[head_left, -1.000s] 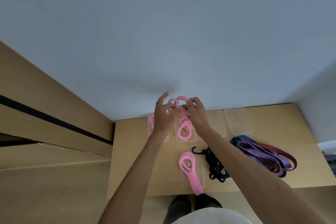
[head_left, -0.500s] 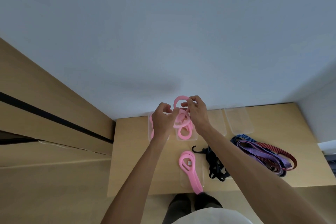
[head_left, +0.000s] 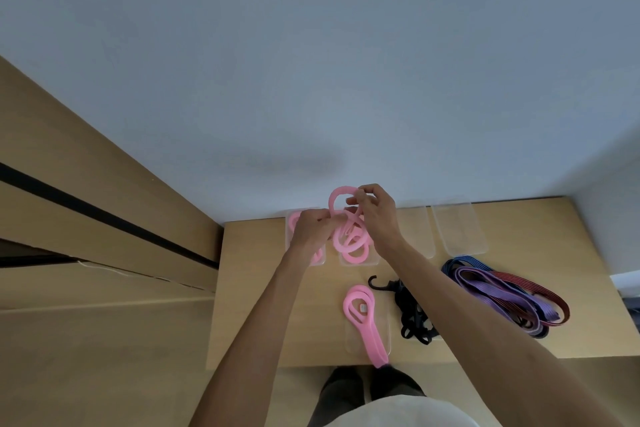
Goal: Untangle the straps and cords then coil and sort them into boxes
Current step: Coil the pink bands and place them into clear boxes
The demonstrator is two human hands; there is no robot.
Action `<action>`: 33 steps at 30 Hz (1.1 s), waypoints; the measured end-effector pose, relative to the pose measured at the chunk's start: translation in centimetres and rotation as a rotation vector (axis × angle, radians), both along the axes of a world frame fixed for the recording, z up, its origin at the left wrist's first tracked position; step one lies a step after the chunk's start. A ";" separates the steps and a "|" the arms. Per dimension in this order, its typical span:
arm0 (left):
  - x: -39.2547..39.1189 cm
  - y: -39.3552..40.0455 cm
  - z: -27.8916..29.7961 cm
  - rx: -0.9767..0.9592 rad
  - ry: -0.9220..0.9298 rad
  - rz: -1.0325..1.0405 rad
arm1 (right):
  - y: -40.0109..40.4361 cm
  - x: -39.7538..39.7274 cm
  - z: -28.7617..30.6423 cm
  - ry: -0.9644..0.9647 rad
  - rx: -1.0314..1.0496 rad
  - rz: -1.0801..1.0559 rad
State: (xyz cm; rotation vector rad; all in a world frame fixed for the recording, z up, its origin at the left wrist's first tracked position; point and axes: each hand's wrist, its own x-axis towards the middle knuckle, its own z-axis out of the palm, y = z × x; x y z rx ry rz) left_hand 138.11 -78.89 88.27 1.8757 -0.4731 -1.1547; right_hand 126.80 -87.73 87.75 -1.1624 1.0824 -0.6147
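We pinch the pink strap (head_left: 349,239) with left hand (head_left: 310,230) and right hand (head_left: 375,215) (both grasping) above a clear box (head_left: 360,262).

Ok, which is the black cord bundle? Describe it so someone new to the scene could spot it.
Start at the light wooden table against the wall and look at its near half, under the person's right forearm. The tangled black cord bundle lies between the loose pink strap and the purple and red strap pile. It alone is black and has a hook.
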 end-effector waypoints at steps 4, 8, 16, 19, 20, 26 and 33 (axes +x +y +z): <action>-0.3 0.0 -0.5 -0.050 0.064 0.149 | 0.5 -0.6 -1.0 0.040 0.031 0.057; -0.7 -0.4 -1.9 -0.045 0.062 0.225 | 1.0 -1.5 -1.9 0.066 0.062 0.114; -2.2 -0.4 -5.6 0.070 -0.099 0.053 | 0.8 -2.6 -5.8 0.187 0.093 0.070; -2.4 -0.4 -7.8 0.075 -0.170 -0.010 | 1.3 -2.6 -8.0 0.287 0.062 0.057; -2.5 -0.5 -8.4 0.079 -0.163 -0.021 | 1.4 -2.7 -8.7 0.336 0.041 0.058; -2.1 -2.3 -12.9 0.076 -0.259 -0.095 | 0.4 -1.8 -12.2 0.471 -0.039 0.039; -0.8 -5.0 -15.9 0.072 -0.356 -0.101 | -1.7 0.7 -15.2 0.555 -0.179 0.089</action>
